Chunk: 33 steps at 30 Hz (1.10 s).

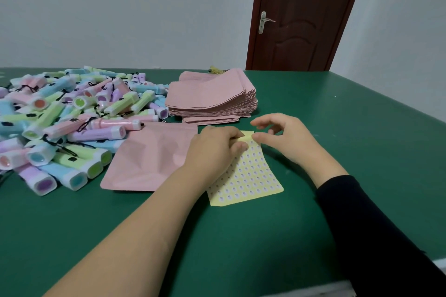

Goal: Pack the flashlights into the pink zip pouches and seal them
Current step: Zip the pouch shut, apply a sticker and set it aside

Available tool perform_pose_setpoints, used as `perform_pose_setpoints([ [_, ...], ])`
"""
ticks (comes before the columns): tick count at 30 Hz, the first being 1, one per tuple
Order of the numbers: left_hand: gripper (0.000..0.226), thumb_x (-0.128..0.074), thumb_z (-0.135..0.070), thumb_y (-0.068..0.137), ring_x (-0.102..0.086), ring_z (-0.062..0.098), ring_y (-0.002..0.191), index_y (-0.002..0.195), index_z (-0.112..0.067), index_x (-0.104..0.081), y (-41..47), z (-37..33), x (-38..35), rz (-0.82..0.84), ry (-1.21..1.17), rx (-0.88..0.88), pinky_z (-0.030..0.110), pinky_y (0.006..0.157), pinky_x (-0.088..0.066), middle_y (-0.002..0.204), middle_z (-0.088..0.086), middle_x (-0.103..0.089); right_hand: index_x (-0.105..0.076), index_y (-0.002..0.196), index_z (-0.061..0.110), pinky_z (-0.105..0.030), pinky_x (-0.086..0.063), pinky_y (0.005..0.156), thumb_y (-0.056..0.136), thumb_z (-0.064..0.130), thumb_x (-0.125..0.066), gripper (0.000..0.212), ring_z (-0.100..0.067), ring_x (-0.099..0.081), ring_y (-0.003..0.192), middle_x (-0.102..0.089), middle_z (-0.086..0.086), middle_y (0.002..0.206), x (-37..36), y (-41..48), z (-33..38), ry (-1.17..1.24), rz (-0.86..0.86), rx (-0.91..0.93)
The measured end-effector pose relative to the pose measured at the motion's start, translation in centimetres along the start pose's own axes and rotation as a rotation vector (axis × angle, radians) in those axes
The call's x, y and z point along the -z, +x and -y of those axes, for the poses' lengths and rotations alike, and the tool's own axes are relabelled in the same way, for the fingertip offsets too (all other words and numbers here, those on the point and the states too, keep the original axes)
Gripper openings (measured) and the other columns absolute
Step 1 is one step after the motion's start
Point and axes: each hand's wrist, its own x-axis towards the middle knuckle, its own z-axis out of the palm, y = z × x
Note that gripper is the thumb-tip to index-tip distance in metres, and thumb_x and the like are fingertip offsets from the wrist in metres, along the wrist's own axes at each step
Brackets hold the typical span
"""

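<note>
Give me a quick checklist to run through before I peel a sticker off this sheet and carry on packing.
1. Left hand grips the sticker sheet at its top: ok.
2. Right hand thumb at the sheet's curled edge: ok.
3. A sticker already lifted: cannot tell.
4. Loose pink pouch beside the sheet, in reach: ok.
5. That pouch filled and zipped: cannot tell.
6. Pouch stack and flashlight pile stocked: ok.
</note>
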Motion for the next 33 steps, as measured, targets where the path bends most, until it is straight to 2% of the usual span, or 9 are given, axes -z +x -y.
perform_pose_setpoints([
  [9, 0.028, -0.057, -0.046, 0.094, -0.058, 0.017, 0.103, 0.117, -0.032, -0.066, -0.1, -0.2, 0.2, -0.001, 0.051, 0.01, 0.04, 0.087, -0.048, 0.102, -0.01, -0.07, -0.069, 0.076, 0.026, -0.022, -0.043, 0.071, 0.082, 0.022, -0.076, 0.01, -0.009, -0.05, 0.074, -0.061, 0.006, 0.094, 0.1, -0.1, 0.4, -0.065, -0.012, -0.035],
  [13, 0.029, -0.056, -0.047, 0.095, -0.059, 0.018, 0.104, 0.118, -0.032, -0.065, -0.1, -0.3, 0.2, -0.005, 0.052, 0.03, 0.041, 0.089, -0.048, 0.105, -0.009, -0.07, -0.064, 0.077, 0.029, -0.005, -0.04, 0.062, 0.088, 0.023, -0.07, 0.013, -0.004, -0.052, 0.075, -0.062, 0.009, 0.09, -0.1, 0.1, 0.2, -0.095, 0.005, -0.056],
  [16, 0.037, -0.052, -0.049, 0.096, -0.055, 0.019, 0.115, 0.127, -0.03, -0.06, -0.1, -0.6, 0.0, 0.013, 0.086, 0.054, 0.04, 0.095, -0.045, 0.119, -0.007, -0.067, -0.064, 0.077, 0.032, -0.001, -0.038, 0.061, 0.09, 0.024, -0.067, 0.015, 0.005, -0.053, 0.07, -0.064, 0.015, 0.084, -0.1, 0.3, 0.1, -0.043, -0.049, -0.051],
  [18, 0.044, -0.049, -0.051, 0.098, -0.048, 0.021, 0.126, 0.135, -0.029, -0.053, -0.2, -1.0, 0.3, 0.014, 0.144, 0.057, 0.04, 0.102, -0.04, 0.134, -0.005, -0.059, -0.067, 0.08, 0.029, -0.007, -0.043, 0.069, 0.091, 0.024, -0.066, 0.012, 0.003, -0.057, 0.072, -0.067, 0.013, 0.079, -0.1, 0.4, 0.2, 0.089, -0.057, -0.054],
  [20, 0.048, -0.048, -0.05, 0.098, -0.041, 0.022, 0.132, 0.14, -0.027, -0.048, -0.2, -1.1, 1.8, -0.029, 0.219, 0.063, 0.042, 0.106, -0.036, 0.143, -0.003, -0.051, -0.068, 0.086, 0.024, -0.023, -0.05, 0.079, 0.092, 0.025, -0.066, 0.006, -0.011, -0.066, 0.082, -0.073, 0.008, 0.082, -0.5, 0.2, 0.2, 0.14, 0.048, -0.098],
  [23, 0.044, -0.052, -0.046, 0.096, -0.044, 0.026, 0.128, 0.135, -0.023, -0.053, -0.6, 0.1, 5.5, -0.108, 0.337, 0.153, 0.043, 0.102, -0.04, 0.138, 0.002, -0.054, -0.067, 0.088, 0.026, -0.025, -0.049, 0.078, 0.092, 0.027, -0.065, 0.005, -0.013, -0.068, 0.084, -0.073, 0.006, 0.086, -1.4, 0.1, -0.2, -0.035, 0.186, -0.137],
  [25, 0.045, -0.051, -0.044, 0.095, -0.047, 0.03, 0.124, 0.132, -0.018, -0.053, -1.5, 1.4, 7.5, -0.02, 0.424, 0.3, 0.041, 0.092, -0.04, 0.133, 0.007, -0.055, -0.065, 0.088, 0.029, -0.024, -0.048, 0.077, 0.093, 0.027, -0.063, 0.005, -0.01, -0.065, 0.087, -0.071, 0.009, 0.091, -1.6, 0.3, -0.2, -0.117, 0.179, -0.131],
  [29, 0.058, -0.053, -0.046, 0.091, -0.043, 0.036, 0.129, 0.137, -0.013, -0.044, -3.5, 3.0, 8.1, 0.296, 0.441, 0.468, 0.047, 0.107, -0.037, 0.144, 0.015, -0.043, -0.062, 0.089, 0.03, -0.022, -0.047, 0.072, 0.094, 0.026, -0.06, 0.007, -0.01, -0.063, 0.09, -0.067, 0.011, 0.094, -1.7, 0.2, -0.1, -0.202, 0.141, -0.115],
  [33, 0.047, -0.055, -0.035, 0.096, -0.052, 0.03, 0.121, 0.138, -0.018, -0.043, -4.4, 3.7, 8.0, 0.256, 0.289, 0.412, 0.034, 0.09, -0.04, 0.14, 0.008, -0.051, -0.061, 0.09, 0.03, -0.022, -0.045, 0.07, 0.095, 0.027, -0.059, 0.006, -0.01, -0.063, 0.089, -0.067, 0.009, 0.093, -2.1, -0.1, 0.5, -0.12, 0.083, -0.096],
])
